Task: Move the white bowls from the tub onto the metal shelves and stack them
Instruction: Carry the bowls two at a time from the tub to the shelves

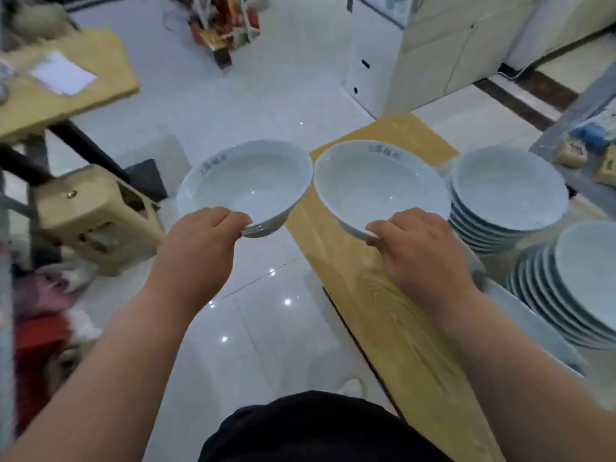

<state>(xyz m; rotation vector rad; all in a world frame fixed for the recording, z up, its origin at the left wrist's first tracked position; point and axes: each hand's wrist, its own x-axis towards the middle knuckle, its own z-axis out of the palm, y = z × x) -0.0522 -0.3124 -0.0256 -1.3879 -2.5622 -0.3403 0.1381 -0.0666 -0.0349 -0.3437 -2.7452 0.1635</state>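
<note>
White glazed bowls sit one in each hand, held level over the tiled floor [253, 105] with their rims almost touching at the middle of the view. The left hand [203, 243], just to 9 o'clock of centre, pinches the near rim of the left bowl [246, 185]; layered edges show under its fingers, so it may hold more than one, though the count is unclear. The right hand [423, 256], at 3 o'clock, pinches the near rim of the right bowl [376, 185] in the same way, above a pale wooden board [376, 311] that runs from 6 o'clock toward 1 o'clock. Both bowls carry a small dark mark inside the far rim. Further out at 3 o'clock stands a stack of bowls [506, 195], just beside the right bowl, and a second stack [586, 288] rises at 4 o'clock. A beige stool [93, 225] lies at 9 o'clock, a wooden table [83, 95] with a sheet of paper [63, 73] at 10 o'clock, and a cream cabinet [430, 61] at 1 o'clock.
</note>
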